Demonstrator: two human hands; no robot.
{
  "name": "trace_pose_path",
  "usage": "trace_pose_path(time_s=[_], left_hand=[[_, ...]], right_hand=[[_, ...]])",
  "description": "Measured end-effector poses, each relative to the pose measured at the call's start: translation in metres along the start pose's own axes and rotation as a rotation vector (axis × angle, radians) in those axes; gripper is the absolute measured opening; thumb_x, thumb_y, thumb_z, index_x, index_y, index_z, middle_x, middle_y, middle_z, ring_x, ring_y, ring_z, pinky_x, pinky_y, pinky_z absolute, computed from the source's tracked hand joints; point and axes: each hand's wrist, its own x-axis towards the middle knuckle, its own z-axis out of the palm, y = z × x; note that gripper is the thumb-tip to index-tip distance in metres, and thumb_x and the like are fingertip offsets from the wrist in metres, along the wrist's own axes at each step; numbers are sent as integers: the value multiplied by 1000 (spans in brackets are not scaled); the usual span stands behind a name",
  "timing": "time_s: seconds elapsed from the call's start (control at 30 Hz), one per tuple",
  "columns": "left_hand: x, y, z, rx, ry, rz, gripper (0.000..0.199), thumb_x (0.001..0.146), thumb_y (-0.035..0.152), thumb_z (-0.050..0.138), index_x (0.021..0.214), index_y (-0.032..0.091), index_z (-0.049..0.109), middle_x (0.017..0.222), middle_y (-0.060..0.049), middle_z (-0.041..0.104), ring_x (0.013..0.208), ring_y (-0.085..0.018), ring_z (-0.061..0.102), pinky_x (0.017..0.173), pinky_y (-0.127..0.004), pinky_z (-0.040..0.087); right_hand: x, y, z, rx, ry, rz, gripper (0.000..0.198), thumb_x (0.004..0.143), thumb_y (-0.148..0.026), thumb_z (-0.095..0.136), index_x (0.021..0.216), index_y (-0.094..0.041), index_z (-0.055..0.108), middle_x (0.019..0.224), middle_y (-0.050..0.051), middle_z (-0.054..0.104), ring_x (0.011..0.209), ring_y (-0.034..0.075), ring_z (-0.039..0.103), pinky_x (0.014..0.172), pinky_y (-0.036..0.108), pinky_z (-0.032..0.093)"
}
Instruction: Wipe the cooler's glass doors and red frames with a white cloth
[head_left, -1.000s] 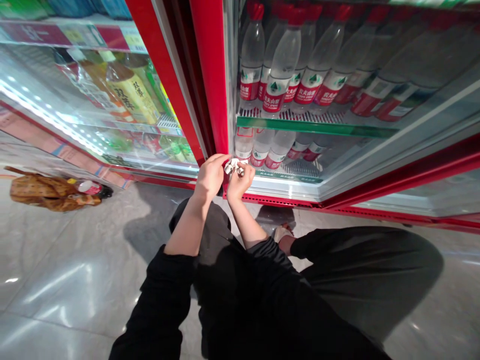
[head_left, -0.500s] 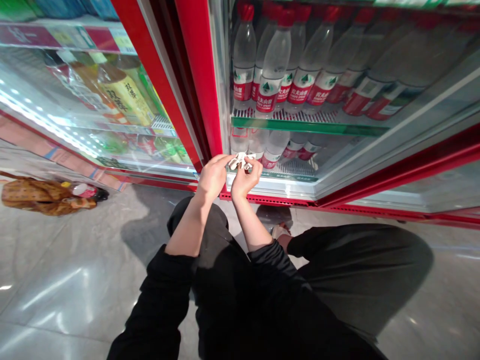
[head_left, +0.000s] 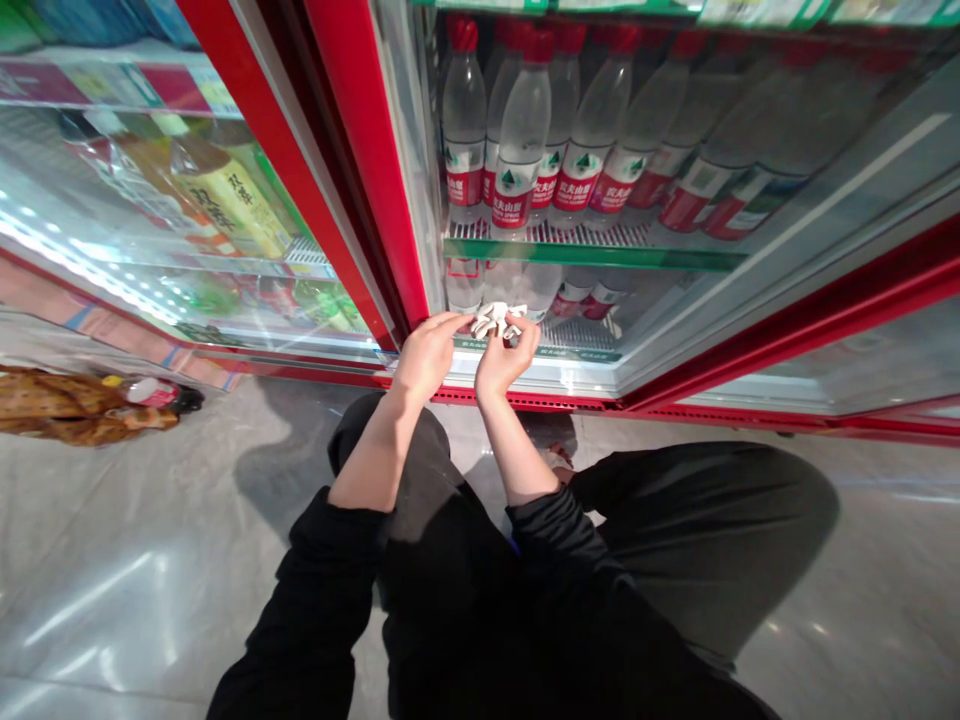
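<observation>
A crumpled bunch of thin white strips [head_left: 495,316] is held up before the lower part of the glass-fronted drinks fridge; its material is hard to make out. My right hand [head_left: 507,362] pinches it from the right and below with bent fingers. From the other side my left hand [head_left: 424,358] reaches in, fingers pressed together, fingertips at the bunch's left edge. Behind the hands, red-capped water bottles [head_left: 520,150] stand on a green-edged shelf [head_left: 592,254], with more bottles on the level beneath.
To the left, a red-framed fridge door [head_left: 259,120] shows tea bottles [head_left: 229,195]. A brown patterned bag [head_left: 52,405] lies on the grey tiled floor [head_left: 90,560], a dark-capped bottle [head_left: 161,393] beside it. My bent knees flank my arms.
My right hand has shifted slightly right with the white bunch, which looks a little more spread. The gap between my hands has widened. The fridge scene has slid left in view.
</observation>
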Motion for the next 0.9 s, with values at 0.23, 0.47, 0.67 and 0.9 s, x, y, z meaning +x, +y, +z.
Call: trace_pose_path(time_s=[0.23,0.47,0.67,0.9], left_hand=[[3,6,8,-24,-35,29,63,90,-5,43,138,19,77,143,-7,75,133,-20,71,125,-36,52],[6,7,20,-57,-34,83,63,92,-4,43,139,20,76,144,-7,74,134,-19,70,124,-37,53],[12,13,32,-101,-48,142,64,90,-7,43,139,18,76,142,-8,75,134,-20,70,123,-37,54],[18,23,43,-116,-82,168,63,92,-7,44,139,20,76,142,-7,75,133,-19,71,123,-36,53]], right_hand=[[-6,18,-14,-18,-21,31,9,86,-16,62,92,-23,62,98,4,64,104,23,65,100,40,56],[18,23,-24,-7,-7,-2,9,89,-21,63,98,-24,65,106,4,64,114,23,64,108,44,54],[18,36,-39,-64,-39,56,9,84,-18,64,90,-24,61,97,3,64,106,22,65,106,40,54],[42,38,-53,-68,58,-1,7,89,-24,62,95,-25,61,104,4,65,111,22,64,109,42,53]])
